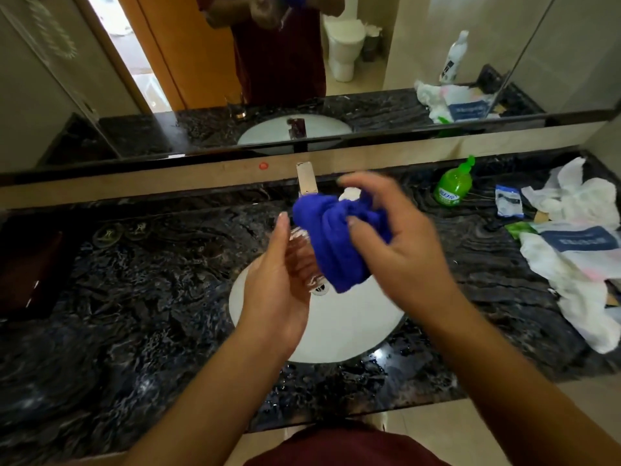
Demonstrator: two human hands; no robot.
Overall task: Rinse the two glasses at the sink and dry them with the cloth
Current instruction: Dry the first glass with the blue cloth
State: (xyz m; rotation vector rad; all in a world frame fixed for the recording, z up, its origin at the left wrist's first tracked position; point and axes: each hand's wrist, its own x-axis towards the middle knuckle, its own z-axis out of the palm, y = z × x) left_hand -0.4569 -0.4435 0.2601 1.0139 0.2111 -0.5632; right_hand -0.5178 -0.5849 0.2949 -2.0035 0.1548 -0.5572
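Left hand (279,284): grip cupped round the clear ribbed drinking glass (302,253), steadying it over the white oval sink (353,331), frame centre.
Right hand (396,243): grip pinching the bunched blue cloth (332,237), pressed against the glass, likely for drying.
Count: one glass seen directly, one cloth; second glass showing only in the mirror, upper left of centre.

One clear glass (302,253) was held in the left hand (279,290), with one blue cloth (336,237) gripped by the right hand (400,243). One green bottle (453,186) was counted well right of the grip, one tap (307,179) just behind it.
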